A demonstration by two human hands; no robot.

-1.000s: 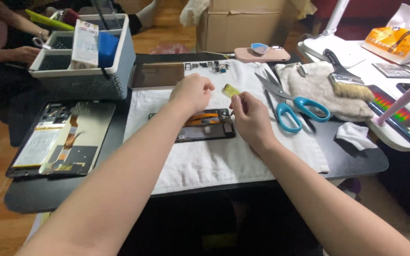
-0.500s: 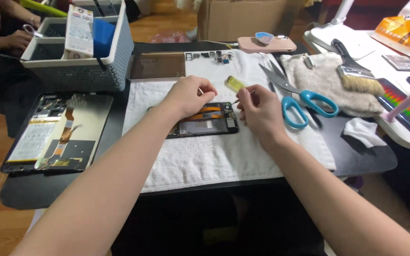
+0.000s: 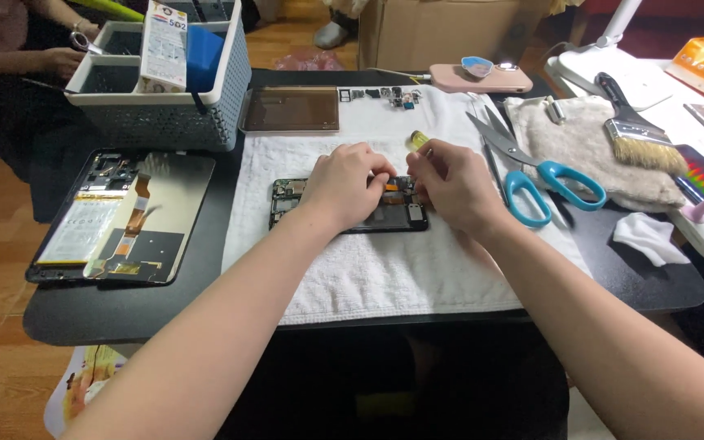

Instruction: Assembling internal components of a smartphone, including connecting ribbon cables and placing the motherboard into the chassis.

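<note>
An opened black phone body (image 3: 299, 201) lies on a white towel (image 3: 385, 269) at the table's middle. My left hand (image 3: 344, 186) rests curled on top of it, fingertips at its orange inner parts. My right hand (image 3: 454, 186) sits just right of the left, over the phone's right end, pinching a small tool with a yellow handle (image 3: 418, 140) that sticks up behind the fingers. Both hands cover much of the phone's middle.
Left on the black table (image 3: 653, 285) lies an opened tablet (image 3: 116, 216). A grey basket (image 3: 165, 90) stands behind it. Blue-handled scissors (image 3: 535, 167), a brush (image 3: 637, 130), a cloth (image 3: 580, 138), small parts (image 3: 385, 95) and a brown plate (image 3: 291, 110) are around. Another person's hand (image 3: 63, 59) is far left.
Both hands have come down from above the phone onto it. The yellow-handled tool has lowered with the right hand.
</note>
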